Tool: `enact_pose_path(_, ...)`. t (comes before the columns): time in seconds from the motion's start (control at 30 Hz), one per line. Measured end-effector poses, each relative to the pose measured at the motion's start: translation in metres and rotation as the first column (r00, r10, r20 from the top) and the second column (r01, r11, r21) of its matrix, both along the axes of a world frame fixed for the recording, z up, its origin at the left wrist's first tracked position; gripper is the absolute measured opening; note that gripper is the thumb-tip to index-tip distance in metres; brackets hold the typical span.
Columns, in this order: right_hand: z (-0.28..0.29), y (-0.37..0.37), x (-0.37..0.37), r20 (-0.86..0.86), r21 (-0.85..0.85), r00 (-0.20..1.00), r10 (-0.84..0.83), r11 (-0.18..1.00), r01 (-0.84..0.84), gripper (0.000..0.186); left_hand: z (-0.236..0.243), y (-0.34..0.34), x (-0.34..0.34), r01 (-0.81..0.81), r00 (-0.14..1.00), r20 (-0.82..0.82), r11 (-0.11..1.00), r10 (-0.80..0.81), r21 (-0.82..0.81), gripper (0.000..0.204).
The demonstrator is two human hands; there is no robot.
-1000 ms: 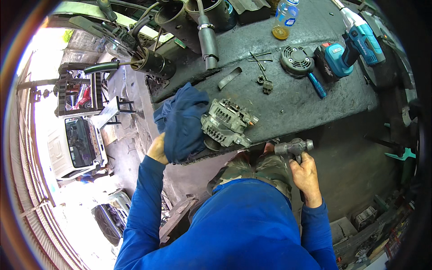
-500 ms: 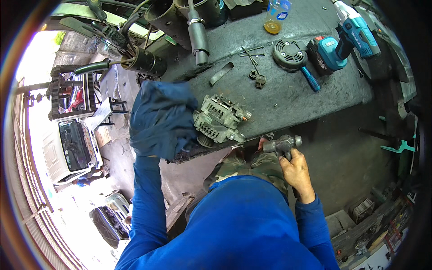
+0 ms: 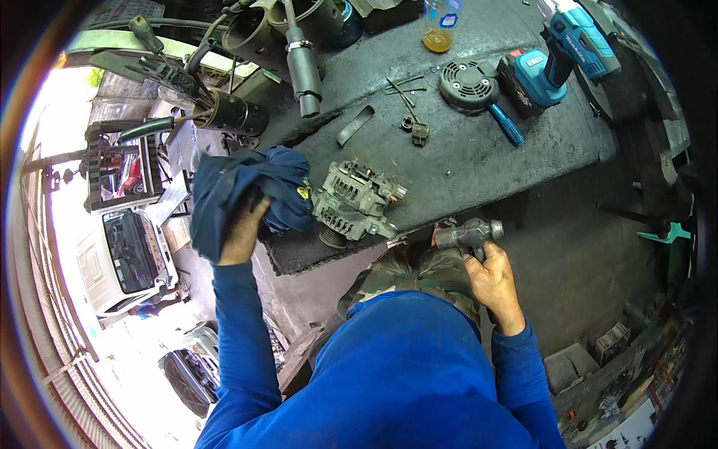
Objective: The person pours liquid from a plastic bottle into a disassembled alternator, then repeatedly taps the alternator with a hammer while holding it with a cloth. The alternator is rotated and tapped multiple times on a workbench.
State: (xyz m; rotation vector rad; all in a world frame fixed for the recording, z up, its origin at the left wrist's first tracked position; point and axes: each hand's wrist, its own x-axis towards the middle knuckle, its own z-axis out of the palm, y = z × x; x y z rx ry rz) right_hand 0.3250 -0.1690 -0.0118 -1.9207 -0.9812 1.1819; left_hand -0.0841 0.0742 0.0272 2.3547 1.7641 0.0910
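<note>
Workbench (image 3: 516, 168), dark, ahead of both hands. Blue cloth (image 3: 217, 187) bunched, clutched in left hand (image 3: 243, 233), fingers mostly buried in folds. Slotted metal unit (image 3: 350, 198) on bench, right of left hand, ahead-left of right hand (image 3: 495, 280). Hammer (image 3: 465, 236) in right hand, fingers wrapped round handle.

Navy cloth (image 3: 250, 176), grey hammer (image 3: 470, 235), teal-and-black power tool (image 3: 558, 63), camouflage-patterned trousers (image 3: 450, 273).

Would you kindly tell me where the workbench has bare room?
Bare workbench lies right of the alternator, along the front edge, around one tiny piece, and between the bottle and grey cylinder. Blue cloth and tool-filled can crowd the left end.
</note>
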Motion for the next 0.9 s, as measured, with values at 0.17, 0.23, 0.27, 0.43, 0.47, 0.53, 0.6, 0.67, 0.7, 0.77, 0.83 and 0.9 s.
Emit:
enact_pose_path(0.17, -0.004, -0.004, 0.007, 0.007, 0.009, 1.0, -0.004, 1.0, 0.004, 0.026, 0.084, 0.018, 0.01, 0.06, 0.998, -0.02, 0.914, -0.057, 0.402, 0.054)
enact_pose_path(0.23, -0.008, -0.005, 0.009, 0.001, 0.009, 1.0, -0.001, 1.0, 0.001, 0.028, 0.111, 0.007, 0.024, 0.494, 0.844, -0.413, 0.795, -0.342, 0.352, 0.05)
enact_pose_path(0.27, -0.009, -0.005, 0.009, -0.003, 0.017, 1.0, -0.004, 1.0, 0.004, 0.028, 0.111, 0.002, 0.033, 0.502, 0.857, -0.273, 0.826, -0.437, 0.255, 0.05)
enact_pose_path(0.43, -0.01, 0.002, 0.004, -0.003, 0.043, 1.0, 0.005, 0.999, -0.005, 0.027, 0.011, 0.009, 0.073, 0.601, 0.797, 0.107, 0.767, -0.594, -0.226, 0.053)
enact_pose_path(0.47, -0.008, 0.005, 0.002, 0.0, 0.036, 1.0, 0.016, 0.999, -0.016, 0.027, -0.008, 0.013, 0.073, 0.604, 0.791, 0.098, 0.745, -0.604, -0.285, 0.054)
enact_pose_path(0.53, -0.005, 0.009, -0.001, 0.003, 0.06, 1.0, 0.031, 0.998, -0.031, 0.026, -0.033, 0.023, 0.069, 0.6, 0.776, 0.071, 0.698, -0.627, -0.39, 0.055)
enact_pose_path(0.6, -0.004, 0.014, -0.004, 0.009, 0.119, 1.0, 0.03, 0.992, -0.031, 0.025, -0.045, 0.03, 0.064, 0.585, 0.769, 0.064, 0.661, -0.636, -0.47, 0.057)
enact_pose_path(0.67, -0.006, 0.018, -0.007, 0.0, 0.112, 0.999, 0.048, 0.993, -0.048, 0.024, -0.054, 0.031, 0.06, 0.571, 0.767, 0.062, 0.635, -0.638, -0.521, 0.058)
enact_pose_path(0.7, -0.007, 0.02, -0.009, 0.0, 0.161, 0.997, 0.072, 0.984, -0.071, 0.023, -0.06, 0.03, 0.058, 0.568, 0.767, 0.066, 0.629, -0.638, -0.531, 0.059)
enact_pose_path(0.77, -0.01, 0.024, -0.016, -0.019, 0.099, 0.997, 0.078, 0.992, -0.076, 0.023, -0.075, 0.024, 0.055, 0.565, 0.778, 0.064, 0.652, -0.625, -0.506, 0.06)
enact_pose_path(0.83, -0.01, 0.03, -0.023, -0.021, 0.198, 0.999, 0.049, 0.979, -0.044, 0.023, -0.093, 0.016, 0.051, 0.573, 0.79, 0.067, 0.695, -0.61, -0.434, 0.061)
enact_pose_path(0.9, -0.005, 0.038, -0.03, 0.044, 0.146, 0.989, 0.139, 0.979, -0.144, 0.024, -0.108, 0.005, 0.046, 0.557, 0.815, 0.069, 0.744, -0.576, -0.369, 0.062)
